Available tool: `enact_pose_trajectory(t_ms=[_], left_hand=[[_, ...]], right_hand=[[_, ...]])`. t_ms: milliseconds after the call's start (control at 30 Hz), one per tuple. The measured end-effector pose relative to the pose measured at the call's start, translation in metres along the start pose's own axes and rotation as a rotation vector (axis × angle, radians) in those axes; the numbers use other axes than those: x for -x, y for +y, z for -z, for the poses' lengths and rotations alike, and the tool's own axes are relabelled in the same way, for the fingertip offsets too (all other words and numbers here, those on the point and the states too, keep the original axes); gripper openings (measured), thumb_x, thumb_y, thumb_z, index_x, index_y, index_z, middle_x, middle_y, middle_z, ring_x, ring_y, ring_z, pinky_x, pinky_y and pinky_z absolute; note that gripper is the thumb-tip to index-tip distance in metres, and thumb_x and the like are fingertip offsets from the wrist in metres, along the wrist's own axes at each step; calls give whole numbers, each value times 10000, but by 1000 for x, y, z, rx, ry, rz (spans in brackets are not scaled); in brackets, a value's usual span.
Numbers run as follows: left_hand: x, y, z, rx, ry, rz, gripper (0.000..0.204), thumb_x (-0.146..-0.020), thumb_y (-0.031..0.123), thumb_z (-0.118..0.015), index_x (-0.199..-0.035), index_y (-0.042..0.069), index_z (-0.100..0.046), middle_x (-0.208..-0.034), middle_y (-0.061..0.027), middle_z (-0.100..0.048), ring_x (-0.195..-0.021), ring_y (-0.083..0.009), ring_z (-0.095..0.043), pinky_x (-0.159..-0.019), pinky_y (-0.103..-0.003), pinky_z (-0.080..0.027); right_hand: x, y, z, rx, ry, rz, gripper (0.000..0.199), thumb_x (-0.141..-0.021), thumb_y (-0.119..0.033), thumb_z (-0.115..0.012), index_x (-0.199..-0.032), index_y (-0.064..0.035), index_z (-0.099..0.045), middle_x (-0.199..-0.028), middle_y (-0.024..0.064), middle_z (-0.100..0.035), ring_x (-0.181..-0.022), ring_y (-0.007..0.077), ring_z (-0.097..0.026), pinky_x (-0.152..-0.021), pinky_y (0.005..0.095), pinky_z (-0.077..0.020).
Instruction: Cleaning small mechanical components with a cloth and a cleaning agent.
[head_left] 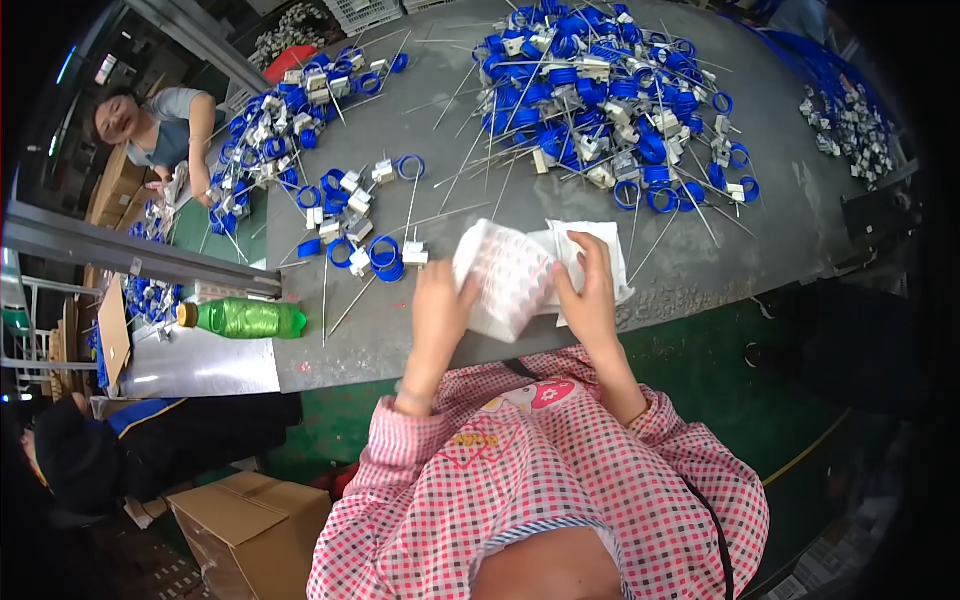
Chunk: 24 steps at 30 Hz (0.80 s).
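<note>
Over the table's near edge, a white packet with a reddish printed pattern (508, 282) is tilted up. My left hand (438, 312) grips its left side, the thumb on the packet's face. Against the packet's right edge rests the thumb of my right hand (592, 300). That hand's fingers are curved and apart from the thumb, over a second white packet (612, 262) lying on the table. The second packet is partly covered by the hand and the first packet.
Blue coiled cables with white connectors and thin rods form a large pile (600, 100) and a smaller group (345, 215) on the grey table (420, 130). A green bottle (250, 318) lies to the left. Another person (170, 125) handles cables at far left; a cardboard box (250, 530) stands below.
</note>
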<state>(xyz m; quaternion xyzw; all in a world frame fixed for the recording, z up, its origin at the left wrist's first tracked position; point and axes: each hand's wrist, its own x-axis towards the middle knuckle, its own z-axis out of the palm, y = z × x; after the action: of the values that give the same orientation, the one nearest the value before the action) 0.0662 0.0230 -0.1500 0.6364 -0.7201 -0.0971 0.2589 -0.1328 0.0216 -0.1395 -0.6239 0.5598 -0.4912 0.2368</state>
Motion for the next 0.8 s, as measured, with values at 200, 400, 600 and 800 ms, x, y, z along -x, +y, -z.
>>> enact_pose_trajectory(t_ms=[200,400,600,800], left_hand=[[-88,16,172,71,488,113,261,-788,192,-574,-947,-12,-530,-783,-87,-552,-699,-148,-511,-629,-284,-420],[-346,-21,210,-154,725,-85,409,-753,341,-571,-922,-32,-556,-768,-184,-597,-688,-270,-584,-638,-338,-443],[-532,-85,94,-703,733,-300,335,-675,222,-616,-942,51,-507,-930,-97,-531,-878,-296,-500,-686,-400,-433],[-572,-155,-41,-815,460,-225,291,-721,146,-519,-1009,103,-504,-1021,-87,-484,-945,-255,-487,-732,-414,-428]], right_hand=[[-26,27,35,242,23,104,240,-700,8,-512,-940,5,-520,-998,159,-493,-935,320,-466,-819,377,-372],[-32,46,19,368,-54,152,296,-680,-2,-515,-977,-13,-522,-1053,166,-475,-986,350,-437,-845,408,-355],[-38,40,20,518,-100,27,409,-662,-57,-512,-1068,-15,-487,-1172,199,-413,-1121,378,-361,-908,490,-291],[-40,54,15,602,-144,-81,447,-634,-95,-515,-1071,-7,-487,-1163,199,-432,-1125,389,-373,-913,498,-291]])
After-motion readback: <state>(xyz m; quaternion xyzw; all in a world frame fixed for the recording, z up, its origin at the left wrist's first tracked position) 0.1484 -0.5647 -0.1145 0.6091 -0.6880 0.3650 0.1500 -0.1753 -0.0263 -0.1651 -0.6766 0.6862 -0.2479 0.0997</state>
